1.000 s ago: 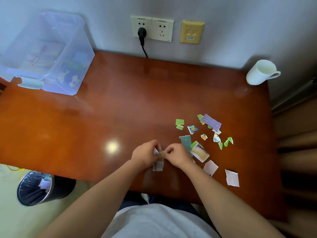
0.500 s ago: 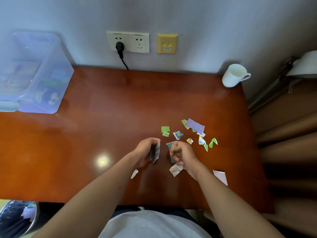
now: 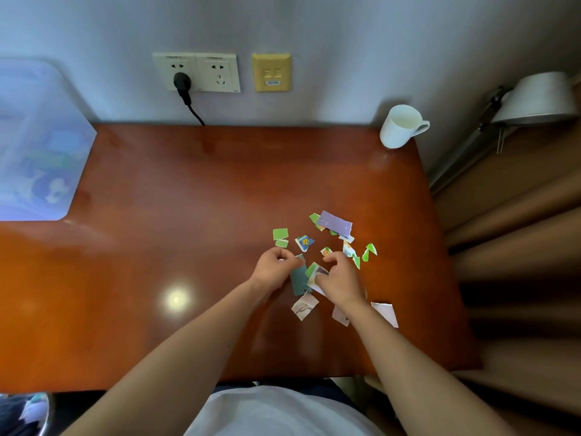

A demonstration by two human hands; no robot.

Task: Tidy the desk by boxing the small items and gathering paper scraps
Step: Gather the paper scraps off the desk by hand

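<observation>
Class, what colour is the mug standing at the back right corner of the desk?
White. The mug shows best in the head view.

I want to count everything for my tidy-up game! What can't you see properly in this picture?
Head view only:
Clear box: cut off by the left edge, contents blurred.
Bin: only a corner shows at the bottom edge.
Left hand: curled fingers hide whatever its grip holds.
Printed scrap: partly covered by the right hand pinching it.
Yellow wall plate: label too small to read.
</observation>
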